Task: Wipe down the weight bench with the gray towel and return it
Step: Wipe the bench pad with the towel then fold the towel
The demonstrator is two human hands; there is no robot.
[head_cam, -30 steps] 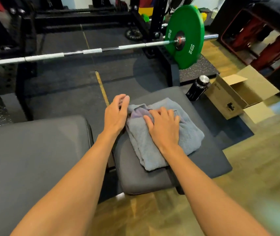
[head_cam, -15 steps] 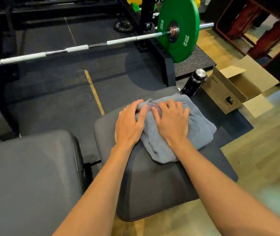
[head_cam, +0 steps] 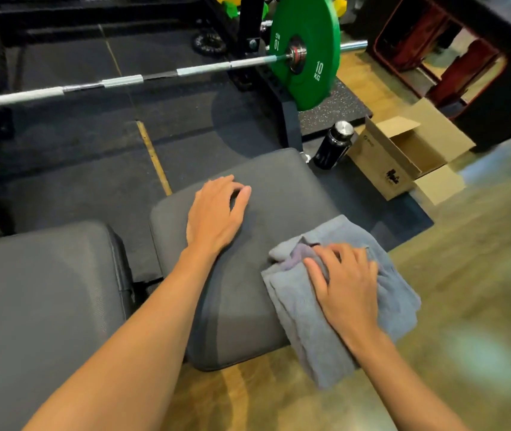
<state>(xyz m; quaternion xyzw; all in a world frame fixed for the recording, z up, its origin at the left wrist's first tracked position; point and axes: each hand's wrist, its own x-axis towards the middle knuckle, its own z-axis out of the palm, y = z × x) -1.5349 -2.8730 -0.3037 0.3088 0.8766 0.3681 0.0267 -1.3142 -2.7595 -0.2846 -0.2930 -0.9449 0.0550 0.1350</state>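
The dark grey seat pad of the weight bench [head_cam: 282,194] fills the middle of the view, and its longer back pad [head_cam: 36,306] lies at the lower left. The folded gray towel [head_cam: 304,318] lies over the seat pad's right edge and hangs partly off it. My right hand [head_cam: 347,287] presses flat on top of the towel with its fingers bunching the cloth. My left hand [head_cam: 217,213] rests on the bare seat pad, fingers loosely curled, holding nothing.
A barbell [head_cam: 117,82] with a green 10 kg plate [head_cam: 305,51] rests on the black rack beyond the bench. A black bottle [head_cam: 332,144] and an open cardboard box [head_cam: 403,157] stand on the floor at the right. Wooden flooring lies to the right and front.
My right hand has dragged the towel from the middle of the seat pad to its right edge. My left hand has come off the towel and now rests on the bare pad.
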